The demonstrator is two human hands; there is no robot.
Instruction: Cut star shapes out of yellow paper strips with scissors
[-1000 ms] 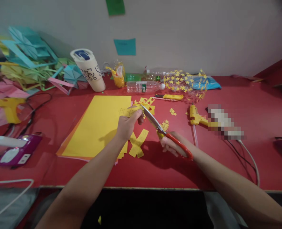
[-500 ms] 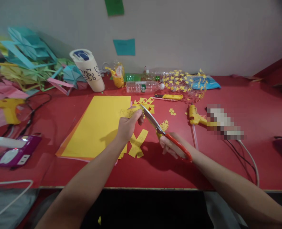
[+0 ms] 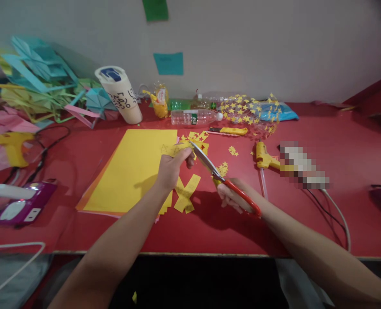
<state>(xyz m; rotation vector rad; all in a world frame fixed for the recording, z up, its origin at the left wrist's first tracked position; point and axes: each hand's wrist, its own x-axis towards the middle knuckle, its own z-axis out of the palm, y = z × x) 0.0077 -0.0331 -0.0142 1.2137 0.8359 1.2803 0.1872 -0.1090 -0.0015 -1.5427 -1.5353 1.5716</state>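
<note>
My left hand (image 3: 174, 165) pinches a yellow paper strip (image 3: 167, 150) with stars drawn on it in outline. My right hand (image 3: 232, 195) is wrapped round the red handles of a pair of scissors (image 3: 206, 161). The blades look closed or nearly so, and their tips touch the strip beside my left thumb. Below my left hand, crossed yellow strips (image 3: 187, 193) lie on the table. Small cut-out stars (image 3: 222, 168) are piled behind the scissors, and strips with star-shaped holes (image 3: 199, 136) lie past my left fingers.
A stack of yellow sheets (image 3: 129, 171) covers the red table (image 3: 209, 236) at left. Behind stand a white tumbler (image 3: 121, 96), plastic bottles (image 3: 193, 117) and a yellow cutter (image 3: 233, 131). Glue guns (image 3: 264, 156) lie right and left, with cables. Folded paper (image 3: 45, 68) heaps up far left.
The strip in my left hand has tilted slightly, and the scissors have shifted a little at the handles. Everything else looks the same.
</note>
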